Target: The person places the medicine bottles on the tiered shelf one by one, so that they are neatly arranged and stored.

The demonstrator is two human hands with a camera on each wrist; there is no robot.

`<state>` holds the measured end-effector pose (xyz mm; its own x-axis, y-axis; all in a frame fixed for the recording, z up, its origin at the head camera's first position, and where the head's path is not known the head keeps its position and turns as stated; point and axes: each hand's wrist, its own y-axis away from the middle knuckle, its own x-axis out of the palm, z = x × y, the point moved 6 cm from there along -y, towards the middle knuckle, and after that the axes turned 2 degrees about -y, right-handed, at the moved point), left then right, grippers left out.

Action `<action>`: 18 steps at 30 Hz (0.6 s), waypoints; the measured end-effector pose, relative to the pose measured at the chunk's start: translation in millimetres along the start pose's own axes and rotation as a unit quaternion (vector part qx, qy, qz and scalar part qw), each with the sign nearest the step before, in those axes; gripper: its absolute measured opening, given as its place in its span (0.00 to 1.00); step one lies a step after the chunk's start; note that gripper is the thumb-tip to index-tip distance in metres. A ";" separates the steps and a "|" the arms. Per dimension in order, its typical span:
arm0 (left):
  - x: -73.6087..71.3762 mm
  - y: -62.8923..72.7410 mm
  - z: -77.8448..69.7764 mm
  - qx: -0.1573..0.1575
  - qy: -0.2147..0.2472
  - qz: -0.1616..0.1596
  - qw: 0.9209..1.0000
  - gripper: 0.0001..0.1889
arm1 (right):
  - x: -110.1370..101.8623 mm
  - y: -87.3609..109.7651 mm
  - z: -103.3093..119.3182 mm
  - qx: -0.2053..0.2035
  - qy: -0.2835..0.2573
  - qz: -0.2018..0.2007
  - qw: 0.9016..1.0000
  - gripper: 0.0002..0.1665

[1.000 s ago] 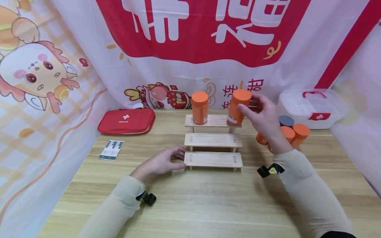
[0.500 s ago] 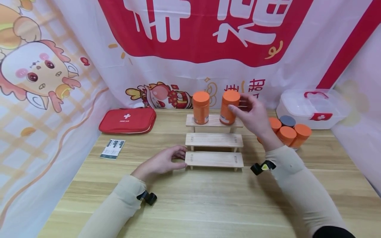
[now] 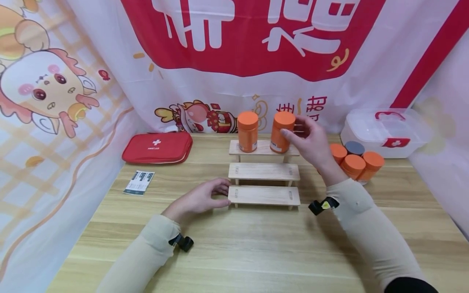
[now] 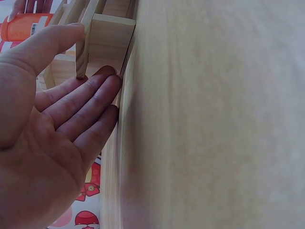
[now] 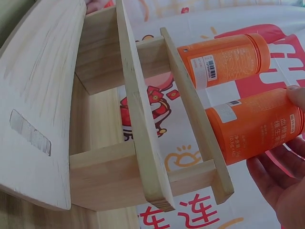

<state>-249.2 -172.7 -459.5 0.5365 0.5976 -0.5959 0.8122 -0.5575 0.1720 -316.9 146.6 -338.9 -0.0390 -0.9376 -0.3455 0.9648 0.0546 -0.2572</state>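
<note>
On the top step of a three-tier wooden stand point(image 3: 264, 171) two orange pill bottles stand upright. My right hand point(image 3: 311, 142) holds the right-hand pill bottle point(image 3: 281, 134) near its lid, thumb in front and fingers behind. In the right wrist view this bottle's point(image 5: 255, 126) base is against the top board, with the other pill bottle point(image 5: 224, 59) beside it, a small gap between. My left hand point(image 3: 199, 198) rests at the left end of the lowest step. In the left wrist view its thumb point(image 4: 57, 40) touches the board's end, and the fingers extend fairly straight below.
Several more bottles point(image 3: 353, 165) with orange lids, one with a grey lid point(image 3: 354, 148), cluster right of the stand. Behind them is a clear first-aid box point(image 3: 384, 132). At left lie a red first-aid pouch point(image 3: 157, 148) and a printed card point(image 3: 139, 182). A printed cloth hangs behind.
My right hand has moved left with the pill bottle, bringing it upright on the top step closer to the other one; it has barely moved since. My left hand stays in place.
</note>
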 end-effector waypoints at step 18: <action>-0.3 1.6 -4.0 0.005 0.004 0.001 1.000 0.30 | -0.6 1.9 -1.6 0.013 -0.011 0.005 1.000 0.40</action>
<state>-247.1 -171.5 -455.8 0.5407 0.6008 -0.5888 0.8081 -0.5655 0.1651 -315.5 147.8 -340.7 -0.0246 -0.9445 -0.3276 0.9716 0.0546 -0.2302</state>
